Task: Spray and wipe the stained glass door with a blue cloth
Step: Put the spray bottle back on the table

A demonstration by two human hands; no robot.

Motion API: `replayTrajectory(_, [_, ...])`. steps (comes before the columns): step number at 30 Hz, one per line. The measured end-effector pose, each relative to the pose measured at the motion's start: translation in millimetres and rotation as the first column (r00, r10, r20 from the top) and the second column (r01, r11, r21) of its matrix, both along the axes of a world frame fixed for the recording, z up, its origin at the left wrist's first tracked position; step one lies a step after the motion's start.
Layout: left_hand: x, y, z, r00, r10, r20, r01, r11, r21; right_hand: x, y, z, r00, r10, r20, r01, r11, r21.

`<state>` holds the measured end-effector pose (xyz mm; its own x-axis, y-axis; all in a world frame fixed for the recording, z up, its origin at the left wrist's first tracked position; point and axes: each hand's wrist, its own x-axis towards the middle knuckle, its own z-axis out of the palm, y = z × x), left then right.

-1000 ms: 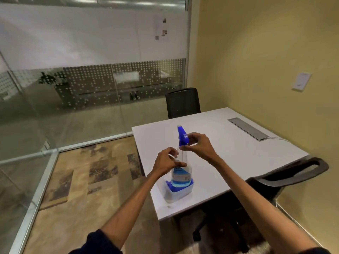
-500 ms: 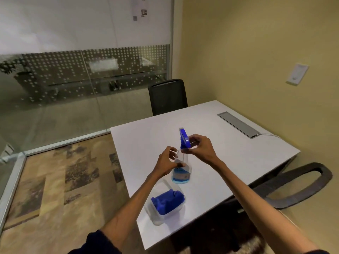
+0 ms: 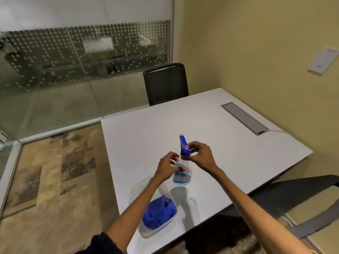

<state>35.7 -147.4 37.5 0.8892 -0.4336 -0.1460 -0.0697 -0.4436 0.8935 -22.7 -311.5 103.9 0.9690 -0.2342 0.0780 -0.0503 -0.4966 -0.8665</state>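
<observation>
Nearest, at the front edge of the white table (image 3: 211, 125): a clear tub (image 3: 146, 234), with the blue cloth (image 3: 158, 213) bunched up inside. Just beyond the tub, a clear bottle (image 3: 182, 177), upright, with blue liquid low in it and a blue trigger head (image 3: 184, 147). Shadow on the table below it; standing or held just above, hard to tell. Label on the bottle too blurred to read.

Left hand (image 3: 167, 167) curled round the bottle's shoulder, thumb against the body. Right hand (image 3: 200, 156) pinching the collar under the trigger head. Both hands clamped on the bottle, close together.

Against a second ago: bottle now out of the tub, then seen down in it in front of the cloth; same grips. Against half a second ago: little different, only tub and cloth lower in view.

Farther along the table, by the yellow wall, a grey hatch (image 3: 244, 117) with a white cable at its near end. At right, a grey chair (image 3: 302, 182); at the far edge, a black chair (image 3: 166, 83). To the left, patterned carpet (image 3: 51, 180). Past it, the glass (image 3: 82, 92), banded with white dots, well apart from hands, bottle and cloth; which pane serves as the door, not clear. On the wall, a white plate (image 3: 323, 61), nothing legible on it.
</observation>
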Motion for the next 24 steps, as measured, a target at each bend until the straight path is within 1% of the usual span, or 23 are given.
replayTrajectory(10, [26,-13,-35,0.998,0.068,-0.006,-0.068,0.995,0.072,35,-13,-33,0.997,0.048,-0.054,-0.047,0.999,0.012])
replayTrajectory(18, [26,-22,-53,0.992,0.120,-0.041,-0.115,0.988,0.099,41,-17,-55,0.995,0.050,-0.083,-0.048,0.999,0.022])
replayTrajectory(24, [21,-22,-66,0.989,0.141,-0.044,-0.136,0.985,0.105,33,-17,-67,0.997,0.019,-0.077,-0.011,0.995,0.104])
